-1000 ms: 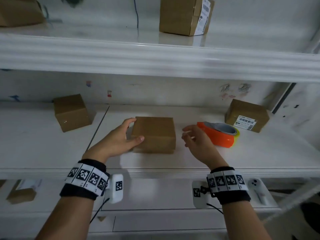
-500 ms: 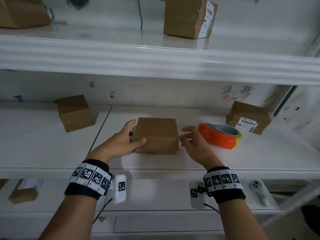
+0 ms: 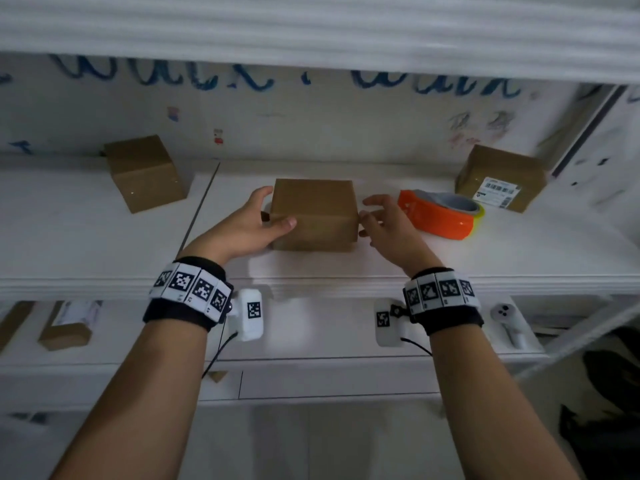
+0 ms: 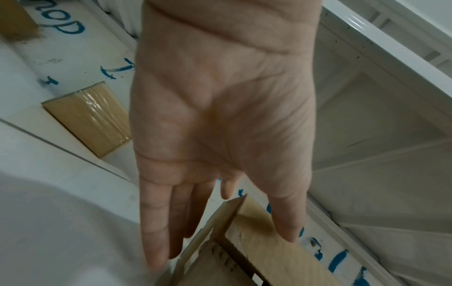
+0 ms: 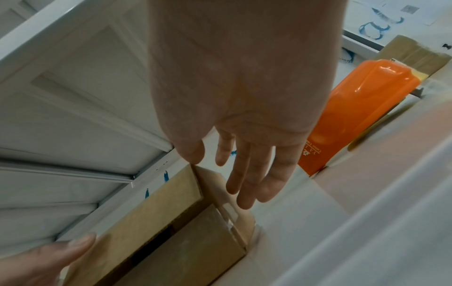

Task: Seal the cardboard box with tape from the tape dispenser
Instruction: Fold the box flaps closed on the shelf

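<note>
at the cardboard box (image 3: 313, 209), left grip (image 3: 242, 226) and right grip (image 3: 391, 225) splay empty; only wrist views show flaps (image 5: 186, 249).

Brown cardboard box (image 3: 313, 213), orange tape dispenser (image 3: 437, 220) (yellow-edged), white shelf (image 3: 381, 265).

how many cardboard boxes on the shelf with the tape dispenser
3: plain box at left, middle box, labelled box at right. More below, partly hidden.

Light: dim, flat, cool. Glare: small highlights on tape dispenser (image 5: 362, 100), right of the fingers (image 5: 244, 174). Blur: upper shelf (image 3: 311, 36) above fingers, smeared. Wrist views: edges bent.
</note>
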Available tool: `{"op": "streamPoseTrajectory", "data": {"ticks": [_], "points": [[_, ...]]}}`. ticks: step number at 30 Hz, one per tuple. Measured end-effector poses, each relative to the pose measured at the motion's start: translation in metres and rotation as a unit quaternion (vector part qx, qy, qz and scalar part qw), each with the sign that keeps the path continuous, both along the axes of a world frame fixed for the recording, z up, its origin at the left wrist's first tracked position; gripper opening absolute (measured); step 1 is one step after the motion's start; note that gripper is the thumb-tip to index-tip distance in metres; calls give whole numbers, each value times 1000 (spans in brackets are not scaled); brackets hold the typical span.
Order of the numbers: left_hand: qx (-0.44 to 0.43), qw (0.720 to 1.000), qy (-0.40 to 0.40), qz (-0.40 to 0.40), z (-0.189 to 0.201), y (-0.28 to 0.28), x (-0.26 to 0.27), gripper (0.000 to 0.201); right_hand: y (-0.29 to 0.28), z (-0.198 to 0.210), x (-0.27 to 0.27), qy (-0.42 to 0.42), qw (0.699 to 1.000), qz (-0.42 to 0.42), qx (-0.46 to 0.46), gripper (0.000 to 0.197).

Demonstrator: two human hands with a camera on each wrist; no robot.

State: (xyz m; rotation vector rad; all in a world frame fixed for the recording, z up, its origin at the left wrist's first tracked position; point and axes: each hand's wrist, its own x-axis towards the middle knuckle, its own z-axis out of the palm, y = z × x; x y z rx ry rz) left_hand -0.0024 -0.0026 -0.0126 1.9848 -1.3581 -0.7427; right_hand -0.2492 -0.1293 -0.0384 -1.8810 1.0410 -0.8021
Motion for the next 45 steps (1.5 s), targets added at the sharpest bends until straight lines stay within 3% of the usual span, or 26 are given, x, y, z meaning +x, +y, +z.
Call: {"op": "streamPoseTrajectory", "data": {"ticks": [9, 15, 18, 22, 27, 45], "points": [[5, 999, 28, 19, -11, 0, 1, 93, 2, -7, -1, -27, 999, 8, 33, 24], [-15, 998, 63, 13, -18, -1, 5, 112, 6, -5, 0, -36, 998, 16, 44, 32], [-20, 997, 69, 14, -19, -1, 4, 110, 8, -8, -2, -28, 998, 32, 53, 43], [-29, 996, 78, 16, -22, 1, 2, 105, 8, -14, -1, -38, 996, 36, 69, 42], [-39, 997, 72, 11, -25, 0, 0, 79, 9, -18, 1, -54, 995, 38, 70, 36], [-58, 997, 44, 17, -19, 4, -2, 71, 11, -10, -2, -45, 997, 34, 49, 29]]}}
